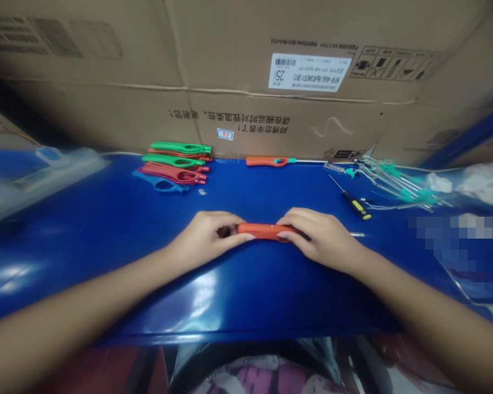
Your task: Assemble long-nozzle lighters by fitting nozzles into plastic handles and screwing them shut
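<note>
Both of my hands grip an orange long-nosed gas lighter [261, 231] lying crosswise just over the blue table. My left hand [205, 235] pinches its rear end between thumb and fingers. Around the trigger end, my right hand [318, 235] is closed, hiding part of the body; the metal tube's tip [356, 235] sticks out beyond it. Farther back lies another orange lighter [261, 161] with a green trigger and a metal tube. A pile of green, orange, red and blue lighter handle shells [175, 174] sits back left, with small white pieces [202, 192] beside it.
A black-and-yellow screwdriver [355, 205] lies back right, near a heap of metal tubes with green parts [402, 183]. A large cardboard box [139, 109] stands along the table's back. A clear plastic-looking container [53, 175] is at the left. The blue table's front edge [246, 335] runs near my lap.
</note>
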`<action>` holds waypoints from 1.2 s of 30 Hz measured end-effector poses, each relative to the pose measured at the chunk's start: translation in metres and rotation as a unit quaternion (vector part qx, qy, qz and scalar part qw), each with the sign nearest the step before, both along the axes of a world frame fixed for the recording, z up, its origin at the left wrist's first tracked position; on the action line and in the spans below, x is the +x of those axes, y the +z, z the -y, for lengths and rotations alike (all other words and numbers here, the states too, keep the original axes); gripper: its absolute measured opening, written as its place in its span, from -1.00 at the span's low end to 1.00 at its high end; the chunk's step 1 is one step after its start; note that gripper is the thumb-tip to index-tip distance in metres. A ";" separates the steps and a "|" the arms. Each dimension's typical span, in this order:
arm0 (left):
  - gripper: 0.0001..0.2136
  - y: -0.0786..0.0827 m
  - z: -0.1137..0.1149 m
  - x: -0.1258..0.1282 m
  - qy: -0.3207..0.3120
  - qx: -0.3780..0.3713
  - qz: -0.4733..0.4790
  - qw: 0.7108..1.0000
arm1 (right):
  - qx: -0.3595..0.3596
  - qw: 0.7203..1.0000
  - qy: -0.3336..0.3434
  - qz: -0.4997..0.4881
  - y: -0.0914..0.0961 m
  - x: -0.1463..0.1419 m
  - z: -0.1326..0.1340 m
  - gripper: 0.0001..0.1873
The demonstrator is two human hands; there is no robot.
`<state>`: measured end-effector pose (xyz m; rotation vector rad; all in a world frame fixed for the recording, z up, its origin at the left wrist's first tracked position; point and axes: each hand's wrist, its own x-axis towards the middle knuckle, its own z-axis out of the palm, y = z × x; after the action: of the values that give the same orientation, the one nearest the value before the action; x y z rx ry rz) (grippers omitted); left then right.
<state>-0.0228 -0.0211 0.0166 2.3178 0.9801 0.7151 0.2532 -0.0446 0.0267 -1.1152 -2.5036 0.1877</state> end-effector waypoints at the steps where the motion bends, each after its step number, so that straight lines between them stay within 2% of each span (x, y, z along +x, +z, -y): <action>1: -0.75 0.000 -0.003 -0.002 0.005 0.012 -0.007 1.000 | 0.007 1.000 -0.003 0.004 -0.001 0.001 -0.002 -0.82; 4: -0.74 0.007 -0.016 -0.012 0.030 0.069 -0.057 0.996 | 0.017 1.000 -0.009 0.014 -0.003 0.005 -0.009 -0.79; 8: -0.72 0.022 -0.043 -0.038 0.116 0.154 -0.154 0.969 | -0.013 1.000 -0.009 0.000 -0.008 0.010 -0.016 -0.78; 11: -0.76 0.027 -0.059 -0.056 0.163 0.158 -0.208 0.951 | -0.036 0.999 0.001 -0.017 -0.009 0.011 -0.017 -0.75; 13: -0.78 0.025 -0.065 -0.062 0.172 0.147 -0.219 0.949 | -0.045 0.999 0.014 -0.024 -0.010 0.011 -0.018 -0.75; 21: -0.82 0.014 -0.067 -0.061 0.182 0.114 -0.209 0.954 | -0.069 0.996 0.047 -0.026 -0.012 0.009 -0.020 -0.74; 36: -0.86 0.015 -0.063 -0.057 0.200 0.113 -0.196 0.953 | -0.082 0.996 0.031 0.001 -0.007 0.009 -0.014 -0.76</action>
<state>-0.0795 0.0423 0.0314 2.5467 1.6574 0.5468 0.2618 -0.0310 0.0200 -1.1007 -2.5644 0.4174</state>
